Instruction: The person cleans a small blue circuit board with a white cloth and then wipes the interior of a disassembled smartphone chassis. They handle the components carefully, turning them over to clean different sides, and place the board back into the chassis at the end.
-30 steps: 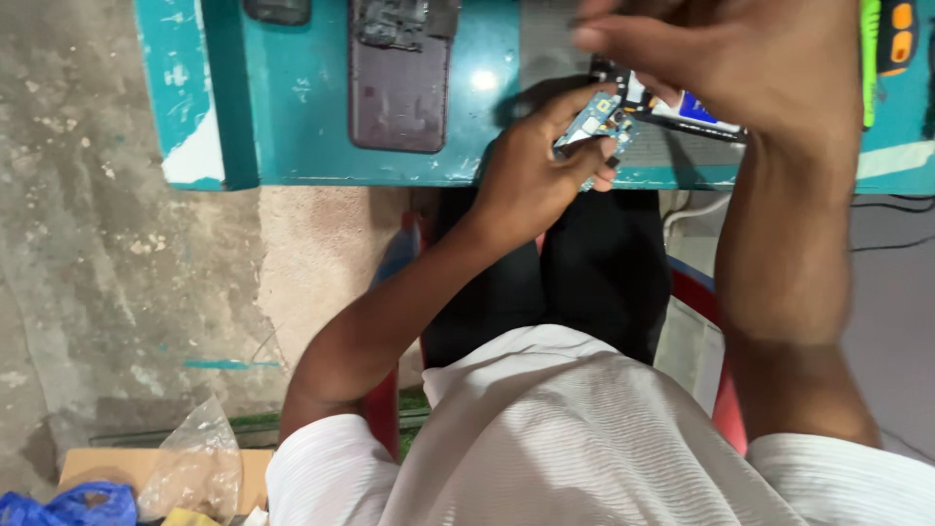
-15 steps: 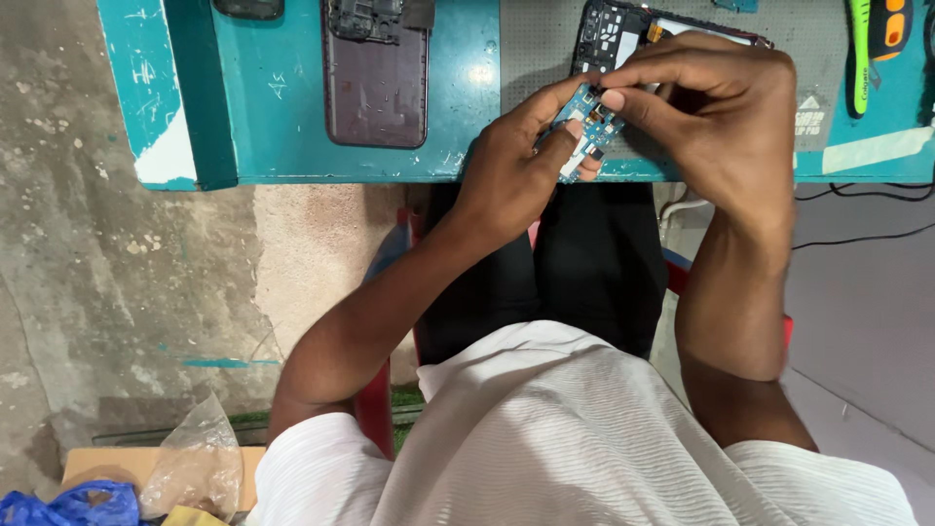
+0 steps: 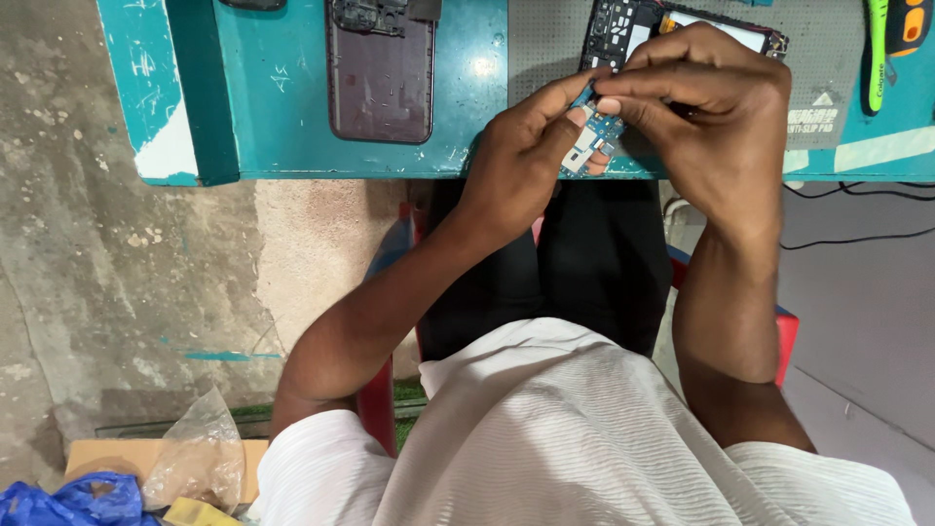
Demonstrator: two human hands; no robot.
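Observation:
Both my hands meet over the front edge of a teal table (image 3: 292, 107). My left hand (image 3: 521, 161) pinches a small blue circuit board (image 3: 592, 144) between thumb and fingers. My right hand (image 3: 706, 112) grips the same board from above with thumb and forefinger. Behind my right hand lies an opened phone body (image 3: 633, 24) with its insides showing, partly hidden by my fingers. A phone back cover (image 3: 380, 73), dark purple, lies flat on the table to the left of my hands.
A grey mat (image 3: 545, 49) lies under the opened phone. A yellow-green and orange tool (image 3: 891, 39) rests at the table's right. Black cables (image 3: 857, 239) trail on the floor at right. A plastic bag (image 3: 200, 458), cardboard and blue bag (image 3: 68, 502) sit at lower left.
The view has shifted, so the table and hands sit lower in frame. My right hand has come down onto the small board, which both hands now hold near the table edge.

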